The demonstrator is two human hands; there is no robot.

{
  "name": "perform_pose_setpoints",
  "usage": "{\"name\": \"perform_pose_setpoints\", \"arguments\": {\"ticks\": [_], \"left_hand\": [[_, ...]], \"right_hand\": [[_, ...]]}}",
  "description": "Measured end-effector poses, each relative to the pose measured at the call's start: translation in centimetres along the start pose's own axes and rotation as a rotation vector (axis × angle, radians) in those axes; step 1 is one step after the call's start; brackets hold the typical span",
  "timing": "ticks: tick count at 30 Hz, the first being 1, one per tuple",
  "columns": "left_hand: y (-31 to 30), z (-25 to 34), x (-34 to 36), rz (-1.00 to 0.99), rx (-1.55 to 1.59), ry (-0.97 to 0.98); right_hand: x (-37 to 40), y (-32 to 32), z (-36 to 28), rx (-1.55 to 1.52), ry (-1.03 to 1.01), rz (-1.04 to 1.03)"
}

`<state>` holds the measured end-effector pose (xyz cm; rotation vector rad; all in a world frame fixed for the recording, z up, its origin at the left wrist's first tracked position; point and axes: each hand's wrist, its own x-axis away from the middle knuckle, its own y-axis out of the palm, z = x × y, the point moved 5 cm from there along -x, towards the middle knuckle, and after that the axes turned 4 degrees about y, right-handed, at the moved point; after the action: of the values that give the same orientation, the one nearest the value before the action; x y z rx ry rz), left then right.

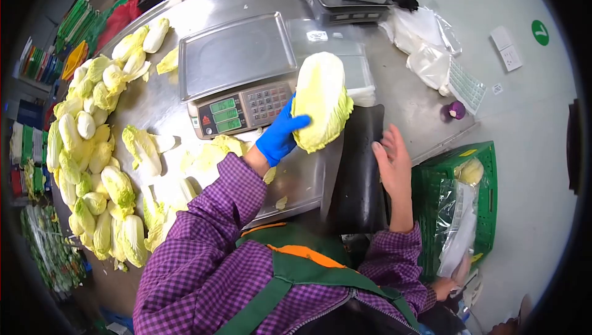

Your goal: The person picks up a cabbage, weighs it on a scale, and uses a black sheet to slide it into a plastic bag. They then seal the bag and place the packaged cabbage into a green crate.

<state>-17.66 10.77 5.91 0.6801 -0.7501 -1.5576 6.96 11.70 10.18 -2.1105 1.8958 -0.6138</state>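
Observation:
My left hand (282, 134), in a blue glove, grips a napa cabbage (322, 97) by its lower left side, with the thumb across the front. The cabbage is held up in front of the scale (237, 57), its pale base pointing away from me and its yellow-green leaf end towards me. To the right, my bare right hand (393, 161) is open with nothing in it, apart from the cabbage and beside a black sheet (361, 168) at the table edge. Loose leaves (216, 153) lie on the steel below the scale.
A big heap of napa cabbages (92, 156) covers the left side of the table. Clear plastic trays (364, 76) sit right of the scale; a second scale (336, 2) and plastic bags (425, 51) are behind. A green crate (490, 211) stands at right, near another person's hand (444, 288).

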Motion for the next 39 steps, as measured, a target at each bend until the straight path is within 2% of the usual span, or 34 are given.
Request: {"name": "perform_pose_setpoints", "arguments": {"ticks": [2,4,6,8,10,12,14,16,19,20,22,26,34,36,37,38,39], "left_hand": [[1.4,0.2,-0.1,-0.064,-0.043,0.113],[1.0,0.1,0.0,-0.044,-0.088,0.161],[0.8,0.8,0.6,-0.011,-0.132,0.219],[-0.2,2.8,2.2,0.120,-0.406,0.175],[-1.7,3.7,3.5,0.135,-0.419,0.204],[-3.5,4.0,4.7,0.215,-0.268,0.124],[-4.6,4.7,6.1,0.227,-0.228,0.142],[-5.5,5.9,7.6,0.284,-0.342,0.141],[-7.2,6.3,9.1,0.323,-0.241,0.088],[-7.7,6.4,9.4,0.337,-0.181,0.074],[-8.3,6.8,10.1,0.340,-0.155,0.089],[-9.1,7.9,11.6,0.338,-0.152,0.130],[-8.8,10.8,13.0,0.272,-0.339,0.167],[-8.6,10.2,13.4,0.254,-0.316,0.163],[-8.6,9.7,14.0,0.323,-0.241,0.094],[-8.7,9.8,14.2,0.323,-0.240,0.091],[-8.6,9.5,14.7,0.257,-0.164,-0.006]], "right_hand": [[0.5,2.6,-2.6,-0.245,-0.033,-0.132],[0.9,6.0,-4.6,-0.402,-0.143,-0.244],[1.4,7.6,-6.6,-0.174,-0.237,-0.171],[1.4,9.4,-6.7,-0.260,-0.189,-0.228],[1.7,10.2,-7.0,-0.312,-0.108,-0.343],[1.5,11.4,-7.2,-0.301,-0.099,-0.357],[1.7,12.8,-7.5,-0.200,-0.074,-0.385],[1.8,14.1,-7.8,-0.150,-0.141,-0.366],[2.1,15.7,-9.2,-0.002,-0.317,-0.239],[2.3,16.5,-9.7,0.002,-0.318,-0.247],[2.9,17.4,-11.3,0.196,-0.385,-0.202],[3.2,18.9,-12.4,0.263,-0.484,-0.170],[4.2,21.0,-13.5,0.163,-0.573,-0.264],[4.6,21.2,-13.1,0.285,-0.563,-0.261],[4.6,21.0,-13.1,0.283,-0.561,-0.262],[4.3,20.2,-13.2,0.286,-0.576,-0.206],[4.0,19.1,-13.2,0.291,-0.588,-0.151]]}}
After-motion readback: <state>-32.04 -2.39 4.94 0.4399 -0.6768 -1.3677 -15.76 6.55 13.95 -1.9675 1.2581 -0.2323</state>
